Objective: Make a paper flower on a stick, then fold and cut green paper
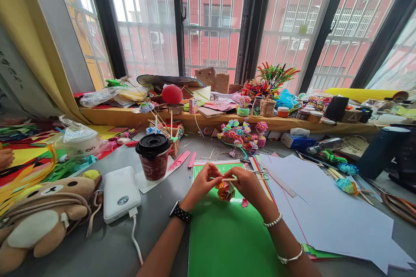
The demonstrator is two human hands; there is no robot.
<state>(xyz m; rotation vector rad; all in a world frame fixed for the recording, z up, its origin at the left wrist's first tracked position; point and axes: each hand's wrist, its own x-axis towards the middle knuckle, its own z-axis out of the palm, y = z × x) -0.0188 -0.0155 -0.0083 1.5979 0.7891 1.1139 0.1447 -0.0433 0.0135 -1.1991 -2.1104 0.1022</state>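
Between the two hands: a thin wooden stick lay level, with a folded paper flower in orange, pink and green just below it.
Left hand: fingertips were closed on the stick's left end; a black watch sat on the wrist.
Right hand: thumb and fingers were pinched on the stick's right end, arching over the flower; two bracelets circled that arm.
Why held so: a grip at both ends probably kept the slim stick steady and the flower lifted off the table.
Under the hands: a green sheet lay flat, likely serving as a work surface.
Left of the left hand: a lidded paper cup stood near, its lettering seeming to read "COFFEE". Closer to the wearer lay a white power bank, cable plugged in, its small grey mark unreadable. A bear-shaped plush lay further left.
Right of the right hand: large white paper sheets overlapped coloured ones.
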